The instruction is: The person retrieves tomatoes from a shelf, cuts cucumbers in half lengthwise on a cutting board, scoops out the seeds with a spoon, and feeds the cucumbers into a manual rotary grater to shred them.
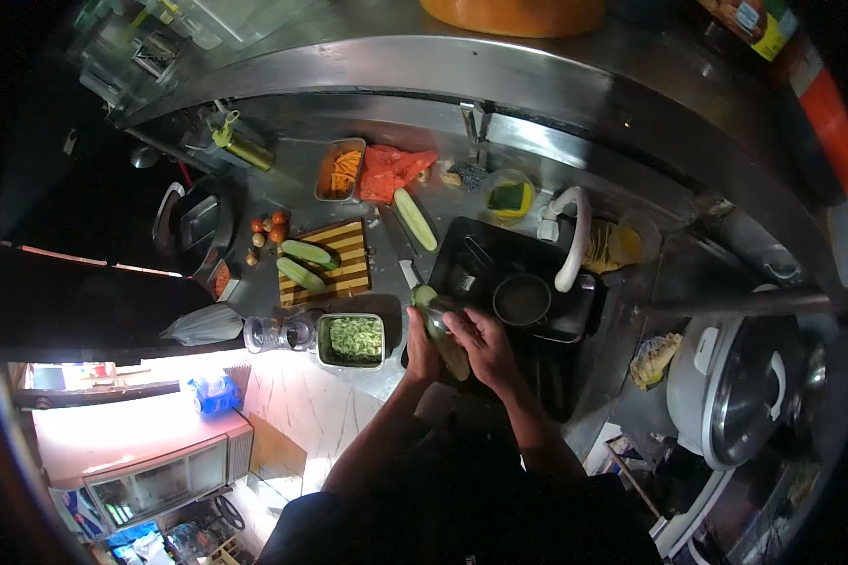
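Note:
My left hand (422, 355) is wrapped around a long pale green zucchini (426, 296), held at a slant over the counter's front edge. My right hand (481, 347) is closed against the zucchini's upper side; whatever sits between its fingers is too small to make out. Just beyond my hands lies a knife with a white handle (410, 273). Past it rests a peeled pale zucchini (415, 219). On a striped wooden cutting board (353, 268) to the left are several green pieces (300, 273). A metal tray (383, 350) of chopped green vegetable stands left of my left hand.
A black sink (457, 240) with a bowl (522, 299) and a white faucet (572, 235) lies to the right. Tomatoes (277, 234), a carrot tray (322, 184) and a red bag (386, 174) are farther back. A glass jar (262, 334) is at left, a large pot (702, 395) at right.

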Action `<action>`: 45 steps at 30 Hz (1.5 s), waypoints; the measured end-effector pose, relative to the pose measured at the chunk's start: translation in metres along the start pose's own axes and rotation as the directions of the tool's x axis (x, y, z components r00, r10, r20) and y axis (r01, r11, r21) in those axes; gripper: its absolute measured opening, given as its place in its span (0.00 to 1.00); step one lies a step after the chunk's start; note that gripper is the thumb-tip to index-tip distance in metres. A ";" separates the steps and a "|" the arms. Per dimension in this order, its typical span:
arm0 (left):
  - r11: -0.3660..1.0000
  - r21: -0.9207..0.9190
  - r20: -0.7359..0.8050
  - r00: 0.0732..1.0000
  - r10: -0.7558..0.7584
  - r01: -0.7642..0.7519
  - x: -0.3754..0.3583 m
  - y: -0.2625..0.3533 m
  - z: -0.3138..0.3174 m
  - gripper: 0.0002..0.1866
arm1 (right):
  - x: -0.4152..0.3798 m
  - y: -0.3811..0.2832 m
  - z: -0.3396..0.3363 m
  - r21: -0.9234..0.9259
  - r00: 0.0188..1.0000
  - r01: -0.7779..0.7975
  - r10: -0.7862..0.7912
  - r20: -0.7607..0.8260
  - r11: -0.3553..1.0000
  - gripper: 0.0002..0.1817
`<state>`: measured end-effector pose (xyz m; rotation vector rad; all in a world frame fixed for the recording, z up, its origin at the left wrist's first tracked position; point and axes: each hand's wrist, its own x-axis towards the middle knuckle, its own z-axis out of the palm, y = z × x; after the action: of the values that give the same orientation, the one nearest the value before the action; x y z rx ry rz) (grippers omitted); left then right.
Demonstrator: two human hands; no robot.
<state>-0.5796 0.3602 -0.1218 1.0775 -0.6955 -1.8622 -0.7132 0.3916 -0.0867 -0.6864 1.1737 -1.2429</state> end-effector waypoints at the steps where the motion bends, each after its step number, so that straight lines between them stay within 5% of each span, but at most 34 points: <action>1: 0.999 0.033 -0.037 0.998 0.040 -0.039 0.001 0.000 0.003 0.37 | 0.003 0.001 0.001 -0.009 1.000 0.002 -0.002 0.008 1.000 0.12; 9: 0.962 0.162 -0.117 0.964 0.239 -0.219 0.006 0.020 0.017 0.33 | 0.004 -0.013 0.008 0.075 0.990 -0.139 0.135 0.044 0.988 0.13; 12: 0.977 0.074 -0.111 0.972 0.205 -0.198 0.009 0.026 0.017 0.33 | 0.000 -0.016 0.005 0.061 0.993 -0.105 0.100 0.069 0.993 0.14; 15: 0.927 0.233 -0.149 0.931 0.333 -0.294 0.019 0.020 0.014 0.34 | -0.002 -0.011 -0.003 0.026 0.994 -0.059 0.056 0.093 0.998 0.14; 21: 0.977 0.070 -0.179 0.961 0.212 -0.203 0.017 0.028 0.028 0.37 | -0.025 0.003 -0.038 -0.153 0.983 -0.168 0.178 0.050 0.974 0.14; 24: 0.972 0.065 -0.129 0.964 0.233 -0.227 0.018 0.026 0.024 0.39 | -0.037 0.053 -0.059 0.033 0.969 -0.246 0.246 0.005 0.969 0.14; 27: 0.960 0.088 -0.079 0.959 0.272 -0.265 0.021 0.026 0.016 0.40 | -0.048 0.018 -0.072 -0.332 0.966 -0.247 0.260 -0.005 0.910 0.14; 30: 0.971 0.042 -0.076 0.969 0.236 -0.233 0.019 0.020 0.011 0.39 | -0.034 -0.028 -0.043 0.010 0.982 -0.179 0.178 0.071 0.984 0.15; 34: 0.951 0.143 -0.220 0.928 0.300 -0.273 0.020 0.011 0.017 0.38 | 0.003 -0.041 -0.014 -0.009 0.982 -0.060 0.061 0.180 0.998 0.16; 40: 0.869 0.355 -0.041 0.923 0.383 -0.345 0.015 0.023 0.014 0.38 | 0.001 -0.046 0.003 -0.034 0.989 -0.013 0.018 0.145 0.999 0.17; 45: 0.947 0.158 -0.127 0.945 0.302 -0.281 0.022 0.021 0.016 0.41 | -0.010 0.007 -0.036 -0.258 0.968 -0.149 0.193 0.157 0.955 0.20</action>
<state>-0.5916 0.3320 -0.1067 1.1217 -0.8554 -1.4822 -0.7438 0.4094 -0.1009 -0.8422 1.2178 -0.8788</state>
